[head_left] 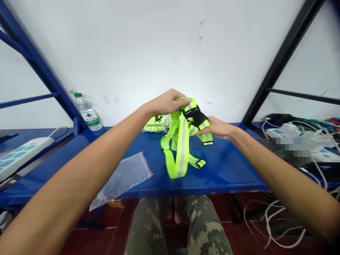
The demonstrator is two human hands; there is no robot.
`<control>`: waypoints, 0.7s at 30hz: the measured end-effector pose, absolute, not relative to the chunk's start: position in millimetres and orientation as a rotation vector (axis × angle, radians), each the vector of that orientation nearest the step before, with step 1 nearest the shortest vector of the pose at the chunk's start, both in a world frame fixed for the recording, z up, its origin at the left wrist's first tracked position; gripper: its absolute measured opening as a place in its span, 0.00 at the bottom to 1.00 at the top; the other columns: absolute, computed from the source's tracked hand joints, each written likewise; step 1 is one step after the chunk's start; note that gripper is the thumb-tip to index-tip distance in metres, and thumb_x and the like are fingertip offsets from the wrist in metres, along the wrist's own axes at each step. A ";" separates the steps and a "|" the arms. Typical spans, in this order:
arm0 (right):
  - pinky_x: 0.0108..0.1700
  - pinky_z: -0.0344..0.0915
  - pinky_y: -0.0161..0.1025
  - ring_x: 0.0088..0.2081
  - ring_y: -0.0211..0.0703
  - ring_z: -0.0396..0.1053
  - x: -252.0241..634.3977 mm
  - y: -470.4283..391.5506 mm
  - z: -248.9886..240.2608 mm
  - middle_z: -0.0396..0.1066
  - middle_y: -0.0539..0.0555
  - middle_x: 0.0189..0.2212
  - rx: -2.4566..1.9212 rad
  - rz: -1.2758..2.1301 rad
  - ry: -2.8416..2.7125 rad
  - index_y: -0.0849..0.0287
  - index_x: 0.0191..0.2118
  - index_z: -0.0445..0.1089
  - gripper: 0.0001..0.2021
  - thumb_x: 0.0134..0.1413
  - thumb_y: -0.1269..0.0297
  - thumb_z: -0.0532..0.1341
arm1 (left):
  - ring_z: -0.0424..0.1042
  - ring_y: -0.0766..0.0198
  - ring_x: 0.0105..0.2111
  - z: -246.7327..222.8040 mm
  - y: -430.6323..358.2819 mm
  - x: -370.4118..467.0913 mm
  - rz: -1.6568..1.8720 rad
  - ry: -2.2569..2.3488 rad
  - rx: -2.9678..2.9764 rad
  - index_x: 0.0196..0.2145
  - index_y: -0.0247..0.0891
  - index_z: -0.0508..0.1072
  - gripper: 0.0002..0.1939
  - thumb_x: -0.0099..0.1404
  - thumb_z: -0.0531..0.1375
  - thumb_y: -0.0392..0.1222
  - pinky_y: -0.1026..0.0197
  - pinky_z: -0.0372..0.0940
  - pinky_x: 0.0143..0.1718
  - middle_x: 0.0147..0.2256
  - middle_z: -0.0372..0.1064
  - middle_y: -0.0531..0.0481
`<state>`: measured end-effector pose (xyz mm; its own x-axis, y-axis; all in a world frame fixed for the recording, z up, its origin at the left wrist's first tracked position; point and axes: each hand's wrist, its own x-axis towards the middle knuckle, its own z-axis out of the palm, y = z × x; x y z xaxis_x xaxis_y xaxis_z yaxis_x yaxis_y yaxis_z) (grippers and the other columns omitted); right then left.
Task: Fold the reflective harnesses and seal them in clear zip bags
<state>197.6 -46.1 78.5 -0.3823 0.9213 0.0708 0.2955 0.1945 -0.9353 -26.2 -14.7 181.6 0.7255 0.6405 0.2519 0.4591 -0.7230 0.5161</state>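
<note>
A neon yellow reflective strap (182, 150) with a grey stripe and black buckles hangs in loops above the blue table. My left hand (176, 100) pinches its upper folds, thumb on top. On the other side my right hand (216, 128) holds the strap beside a large black buckle (197, 116); part of those fingers is hidden behind it. A clear zip bag (127, 175) lies flat at the table's front edge, partly behind my left forearm. Behind my left wrist sits a packed bundle of similar yellow straps (156, 125) in clear plastic.
The blue table (228, 173) stands against a white wall. A water bottle (89, 113) leans at the back left. Power strips lie on both sides, the left one (23, 156) white and blue. Cables (281, 241) hang at the right, near a black post (278, 67).
</note>
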 end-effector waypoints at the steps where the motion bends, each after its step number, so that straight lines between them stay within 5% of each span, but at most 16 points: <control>1: 0.54 0.68 0.49 0.51 0.53 0.70 200.6 -44.2 76.9 0.72 0.59 0.51 -1.182 1.129 -1.795 0.59 0.53 0.66 0.33 0.37 0.60 0.73 | 0.63 0.65 0.28 181.6 -12.8 -27.6 0.585 0.837 2.498 0.30 0.36 0.74 0.19 0.68 0.55 0.53 0.60 0.56 0.31 0.25 0.62 0.48; 4: 0.56 0.66 0.52 0.55 0.56 0.66 213.2 -36.5 76.7 0.67 0.59 0.54 -1.313 0.712 -1.800 0.57 0.58 0.62 0.44 0.29 0.61 0.76 | 0.62 0.66 0.26 181.9 -7.2 -31.3 0.548 0.838 2.456 0.33 0.36 0.75 0.18 0.68 0.56 0.53 0.61 0.55 0.29 0.24 0.60 0.50; 6: 0.58 0.64 0.52 0.57 0.58 0.63 220.4 -33.1 79.0 0.66 0.58 0.55 -1.343 0.507 -1.799 0.56 0.55 0.66 0.43 0.25 0.59 0.76 | 0.62 0.67 0.26 182.0 -4.8 -31.5 0.524 0.837 2.434 0.35 0.37 0.76 0.17 0.68 0.56 0.54 0.61 0.55 0.29 0.25 0.61 0.50; 11: 0.47 0.70 0.45 0.44 0.53 0.72 228.3 -43.3 90.2 0.76 0.54 0.38 -1.378 0.883 -1.947 0.57 0.34 0.78 0.19 0.36 0.51 0.72 | 0.63 0.67 0.27 180.4 1.6 -31.5 0.543 0.831 2.420 0.37 0.37 0.76 0.18 0.68 0.56 0.54 0.61 0.56 0.30 0.27 0.63 0.49; 17: 0.34 0.67 0.39 0.31 0.44 0.71 239.3 -56.4 122.6 0.75 0.52 0.26 -1.591 0.598 -2.189 0.56 0.29 0.77 0.19 0.48 0.43 0.65 | 0.63 0.65 0.27 172.2 18.1 -42.3 0.584 0.943 2.555 0.41 0.36 0.77 0.21 0.68 0.53 0.55 0.62 0.57 0.30 0.30 0.67 0.46; 21: 0.30 0.64 0.39 0.26 0.42 0.69 244.3 -60.5 155.7 0.73 0.52 0.22 -1.850 0.301 -2.320 0.59 0.31 0.78 0.15 0.52 0.50 0.65 | 0.62 0.66 0.26 181.6 20.1 -51.6 0.292 1.064 2.664 0.41 0.35 0.75 0.24 0.67 0.52 0.58 0.63 0.56 0.27 0.31 0.69 0.44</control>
<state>244.3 -60.5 155.7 -0.2226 0.9749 -0.0009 0.9430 0.2151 -0.2541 -51.6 20.1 181.6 0.7120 0.6965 0.0895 0.6448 -0.6989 0.3095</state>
